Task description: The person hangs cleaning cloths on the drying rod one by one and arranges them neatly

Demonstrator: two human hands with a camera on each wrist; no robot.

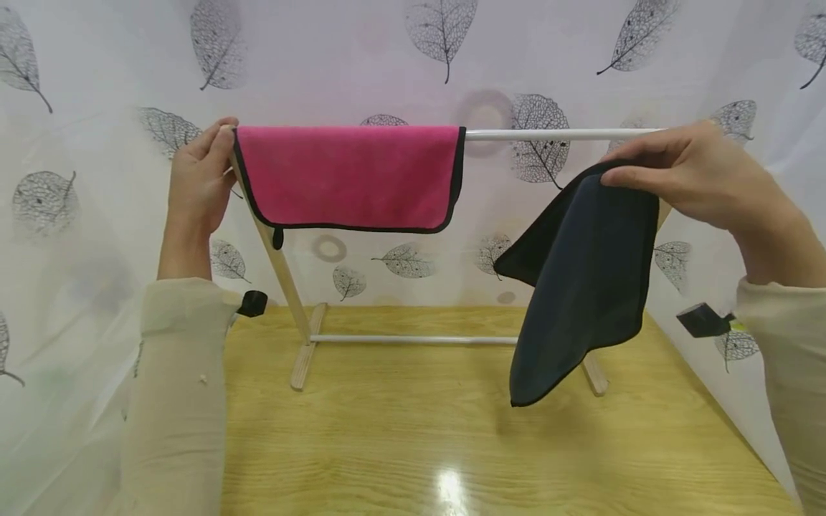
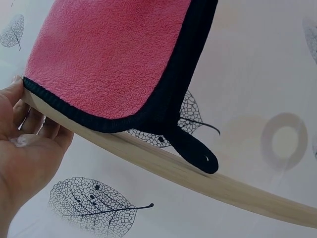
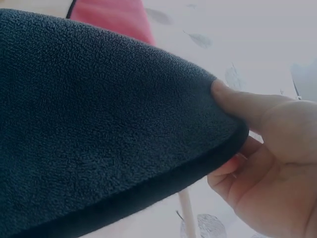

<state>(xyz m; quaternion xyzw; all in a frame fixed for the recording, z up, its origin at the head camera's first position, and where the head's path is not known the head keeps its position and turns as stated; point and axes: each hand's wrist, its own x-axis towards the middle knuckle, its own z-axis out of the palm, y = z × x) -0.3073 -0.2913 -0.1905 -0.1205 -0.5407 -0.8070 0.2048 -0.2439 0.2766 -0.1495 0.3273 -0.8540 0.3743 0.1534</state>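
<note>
Plainly dark blue-grey cloth, black-edged, fuzzy, drooping.

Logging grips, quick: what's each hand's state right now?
Left hand: closed, gripping the left wooden post near its top.
Right hand: closed, pinching the dark cloth.

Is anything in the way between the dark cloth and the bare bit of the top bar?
Nothing visible is. In the head view, the right hand pinches the dark cloth just below the top white bar; the pink cloth covers only the bar's left part.
</note>
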